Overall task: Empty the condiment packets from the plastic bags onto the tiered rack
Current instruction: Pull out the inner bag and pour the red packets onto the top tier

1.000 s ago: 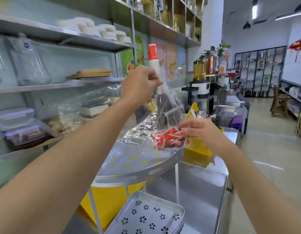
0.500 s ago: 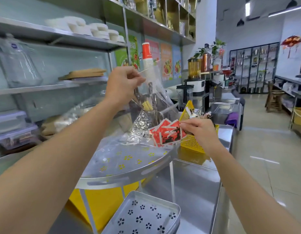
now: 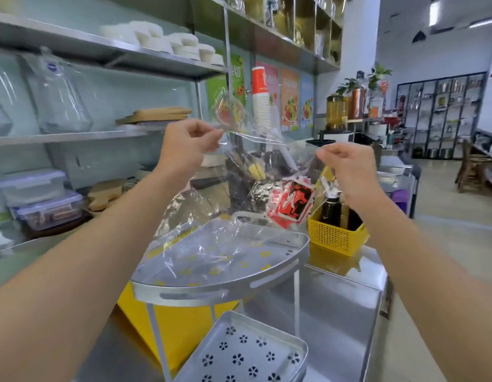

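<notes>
A clear plastic bag hangs over the top tier of the grey metal rack. My left hand pinches the bag's upper left edge and my right hand pinches its upper right edge, so the top is stretched between them. Red, white and black condiment packets sit in the bag's lower right part, just above the far edge of the top tier. Loose clear plastic lies spread on the top tier. The lower tier, perforated with flower holes, holds nothing that I can see.
A yellow basket with dark bottles stands right of the rack on the steel counter. A utensil holder stands behind the bag. Wall shelves at left hold jars, plastic boxes and white bowls. A stack of paper cups rises behind.
My right hand let go of the packets low in the bag and rose to grip the bag's upper right edge. The left hand kept its hold.
</notes>
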